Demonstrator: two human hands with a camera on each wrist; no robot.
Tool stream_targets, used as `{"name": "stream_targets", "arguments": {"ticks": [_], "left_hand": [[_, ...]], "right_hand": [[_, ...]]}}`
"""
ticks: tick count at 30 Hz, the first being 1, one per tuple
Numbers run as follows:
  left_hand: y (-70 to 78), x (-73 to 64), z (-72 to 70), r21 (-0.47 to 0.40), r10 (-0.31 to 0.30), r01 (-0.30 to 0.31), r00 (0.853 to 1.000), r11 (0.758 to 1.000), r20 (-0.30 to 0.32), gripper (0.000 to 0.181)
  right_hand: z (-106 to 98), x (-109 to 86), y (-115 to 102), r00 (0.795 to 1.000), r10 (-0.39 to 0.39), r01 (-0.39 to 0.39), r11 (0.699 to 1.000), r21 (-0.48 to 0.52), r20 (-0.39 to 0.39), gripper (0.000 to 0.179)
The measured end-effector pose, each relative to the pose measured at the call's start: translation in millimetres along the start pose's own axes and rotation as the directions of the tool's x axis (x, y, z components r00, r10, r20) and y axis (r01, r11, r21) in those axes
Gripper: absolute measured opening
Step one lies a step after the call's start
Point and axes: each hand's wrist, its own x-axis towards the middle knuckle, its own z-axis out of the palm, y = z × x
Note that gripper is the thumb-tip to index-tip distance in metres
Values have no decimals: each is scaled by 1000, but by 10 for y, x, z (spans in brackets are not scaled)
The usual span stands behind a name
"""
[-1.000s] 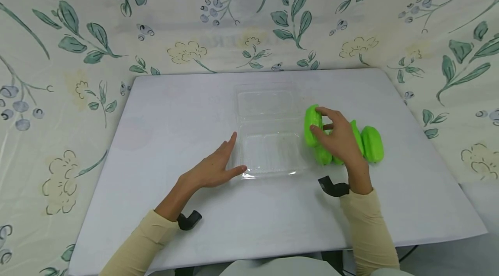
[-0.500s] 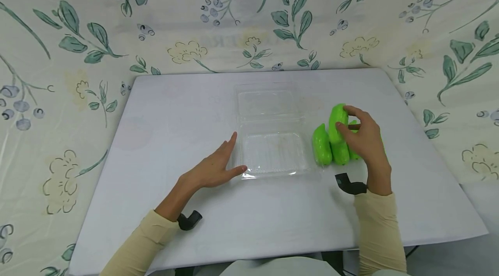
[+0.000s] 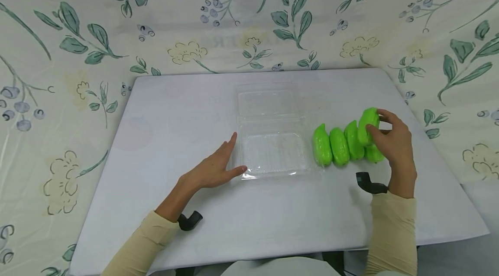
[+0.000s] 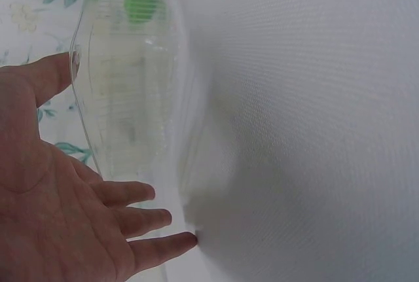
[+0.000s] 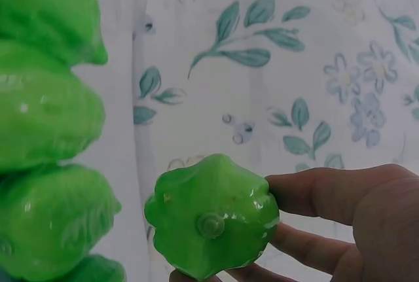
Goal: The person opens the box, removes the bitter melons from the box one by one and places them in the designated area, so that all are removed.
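My right hand point(image 3: 395, 148) pinches a bright green, lobed toy vegetable point(image 3: 368, 126) between thumb and fingers, tilted over the right end of a row. In the right wrist view the held green vegetable point(image 5: 213, 220) shows its ridged end with a small round nub. Several similar green vegetables point(image 3: 322, 146) lie side by side on the table. My left hand point(image 3: 210, 170) is spread at the left side of a clear plastic clamshell box point(image 3: 277, 152), which lies opened out flat. In the left wrist view, the thumb touches the clear box's rim point(image 4: 82, 108); the fingers are straight.
The white table point(image 3: 175, 115) runs back to a floral cloth point(image 3: 249, 16) that hangs behind it and at both sides. Black curved pieces are worn at the left wrist point(image 3: 189, 220) and right wrist point(image 3: 370, 184).
My right hand has moved right along the row, carrying the green vegetable from the row's left end to its right end and uncovering the others. The left hand and clear box have stayed put.
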Motion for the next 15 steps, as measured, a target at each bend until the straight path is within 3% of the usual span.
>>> {"name": "stream_targets", "arguments": {"ticks": [9, 15], "left_hand": [[-7, -5, 1, 2, 2, -2, 1000, 1000, 1, 100], [-12, -8, 8, -4, 2, -2, 1000, 1000, 1, 99]], "right_hand": [[-119, -4, 242, 990, 140, -140, 990, -5, -17, 64], [-184, -1, 354, 983, 180, -181, 983, -34, -33, 64]]}}
